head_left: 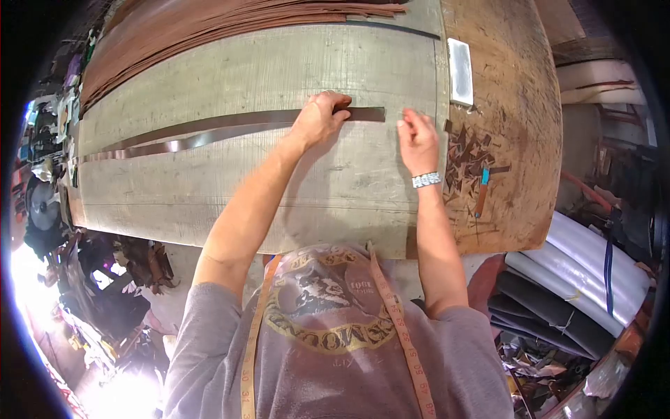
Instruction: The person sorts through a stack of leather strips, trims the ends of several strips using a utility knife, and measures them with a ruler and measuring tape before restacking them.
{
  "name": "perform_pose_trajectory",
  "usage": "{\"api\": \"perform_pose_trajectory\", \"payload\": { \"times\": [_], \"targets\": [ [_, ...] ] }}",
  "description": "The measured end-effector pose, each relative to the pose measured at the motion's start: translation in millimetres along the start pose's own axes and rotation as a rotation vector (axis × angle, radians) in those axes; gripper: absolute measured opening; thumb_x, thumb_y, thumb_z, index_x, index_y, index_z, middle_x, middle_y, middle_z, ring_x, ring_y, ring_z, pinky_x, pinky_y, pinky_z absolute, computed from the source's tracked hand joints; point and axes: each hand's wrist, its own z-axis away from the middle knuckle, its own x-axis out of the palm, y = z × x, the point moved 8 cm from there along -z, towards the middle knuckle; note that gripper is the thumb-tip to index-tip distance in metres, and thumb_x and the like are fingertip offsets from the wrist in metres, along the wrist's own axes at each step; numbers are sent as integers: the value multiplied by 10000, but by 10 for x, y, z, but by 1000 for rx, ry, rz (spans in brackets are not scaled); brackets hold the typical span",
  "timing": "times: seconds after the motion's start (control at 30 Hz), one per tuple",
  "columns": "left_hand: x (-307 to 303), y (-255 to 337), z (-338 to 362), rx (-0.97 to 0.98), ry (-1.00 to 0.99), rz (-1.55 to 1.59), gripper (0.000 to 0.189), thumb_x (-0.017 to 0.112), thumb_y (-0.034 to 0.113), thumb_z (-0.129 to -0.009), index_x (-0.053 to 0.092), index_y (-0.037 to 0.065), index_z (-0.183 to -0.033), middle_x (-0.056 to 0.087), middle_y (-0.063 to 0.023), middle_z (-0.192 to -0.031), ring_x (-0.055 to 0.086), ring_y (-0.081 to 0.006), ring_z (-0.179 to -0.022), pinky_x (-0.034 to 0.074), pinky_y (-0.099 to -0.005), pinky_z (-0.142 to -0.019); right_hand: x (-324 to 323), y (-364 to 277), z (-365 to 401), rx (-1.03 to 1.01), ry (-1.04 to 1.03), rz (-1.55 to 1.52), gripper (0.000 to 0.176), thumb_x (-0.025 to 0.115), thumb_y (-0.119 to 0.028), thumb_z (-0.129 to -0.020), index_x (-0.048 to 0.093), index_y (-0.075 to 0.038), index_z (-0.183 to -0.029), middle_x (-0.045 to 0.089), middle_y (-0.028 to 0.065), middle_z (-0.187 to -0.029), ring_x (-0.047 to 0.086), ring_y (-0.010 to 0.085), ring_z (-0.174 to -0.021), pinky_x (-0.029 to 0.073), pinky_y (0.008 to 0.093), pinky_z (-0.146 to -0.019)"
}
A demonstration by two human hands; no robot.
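Observation:
A long dark brown strip (pixel 368 114), apparently leather, runs across the pale cutting board, its square end pointing right. My left hand (pixel 321 119) is closed on it a little short of that end. Left of the hand, a shinier band (pixel 209 135) curves below the matte one; whether it is the same strip doubled cannot be made out. My right hand (pixel 419 143), a bracelet at its wrist, hovers past the strip's end without touching it. Its fingers are loosely curled, slightly blurred, with the thumb apart and nothing visible between them.
Stacked brown leather sheets (pixel 230 35) lie along the far edge. Right of the board (pixel 349 181) are a white block (pixel 460 71), dark offcuts (pixel 466 160) and a knife with a blue band (pixel 482 192). Rolls of material (pixel 583 269) stand at lower right.

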Motion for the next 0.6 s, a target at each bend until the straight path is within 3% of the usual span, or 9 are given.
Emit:
{"api": "perform_pose_trajectory", "payload": {
  "times": [0.1, 0.2, 0.27, 0.3, 0.4, 0.43, 0.53, 0.57, 0.6],
  "targets": [
    [-13, 124, 61, 44, 58, -82, 324, 665, 199, -931, 721, 10, -1189, 673, -254, -1236, 628, -439, -1159, 509, -475, -981, 193, -205, 60, -177, -88, 176, 293, 679, -230, -934, 741, -86, -1182, 668, 83, -1161, 622, 285, -1034, 488, 434, -978],
    [101, -25, 114, 67, 171, -163, 281, 692, 217, -911, 747, 48, -1130, 667, -226, -1186, 614, -433, -1134, 487, -511, -974, 236, -106, 172, -116, -122, 97, 326, 655, -264, -951, 725, -104, -1227, 643, 111, -1261, 557, 322, -1208, 392, 493, -1091],
    [60, 182, 104, 174, 76, -304, 216, 714, 226, -886, 757, 84, -1044, 667, -197, -1070, 617, -404, -1066, 477, -536, -938, -71, -25, 254, -168, 14, 229, 378, 620, -288, -978, 688, -88, -1292, 600, 142, -1367, 501, 333, -1321, 353, 503, -1135],
    [47, 259, 143, 258, 119, -349, 193, 721, 220, -874, 716, 77, -1003, 663, -175, -1021, 623, -383, -1007, 491, -509, -895, -197, 22, 325, -198, 69, 286, 404, 603, -300, -992, 670, -80, -1324, 579, 157, -1420, 474, 339, -1377, 333, 507, -1157],
    [91, 284, 186, 231, 7, -244, 217, 708, 212, -879, 671, 55, -1025, 663, -173, -1005, 629, -392, -992, 501, -500, -881, -554, 823, 593, 70, 113, 549, 483, 563, -328, -1021, 604, -28, -1398, 477, 172, -1554, 350, 339, -1500, 271, 507, -1212],
    [156, 233, 189, 138, -95, -266, 234, 671, 219, -902, 630, 36, -1041, 672, -203, -1013, 641, -413, -985, 514, -500, -860, -697, 854, 672, 71, 114, 560, 480, 562, -316, -1026, 595, -19, -1402, 478, 169, -1555, 353, 337, -1501, 276, 503, -1210],
    [369, 17, 228, 96, -258, -416, 236, 636, 224, -921, 619, 36, -1062, 686, -235, -1006, 654, -433, -980, 521, -520, -851, -983, 626, 953, 37, 136, 520, 472, 560, -291, -1033, 585, 5, -1399, 481, 167, -1555, 358, 336, -1501, 277, 500, -1211],
    [371, 113, 262, 117, -409, -414, 228, 601, 214, -937, 599, 29, -1070, 700, -249, -992, 665, -441, -961, 525, -533, -848, -987, 409, 989, 12, 157, 458, 471, 560, -290, -1030, 594, 12, -1390, 483, 170, -1554, 357, 339, -1500, 268, 505, -1217],
    [404, 176, 286, 162, -433, -428, 233, 589, 216, -949, 601, 24, -1081, 703, -245, -982, 671, -437, -951, 528, -530, -842, -962, 235, 1025, -22, 176, 394, 471, 561, -289, -1027, 603, 19, -1382, 484, 173, -1553, 356, 343, -1500, 260, 510, -1222]
  ]
}}
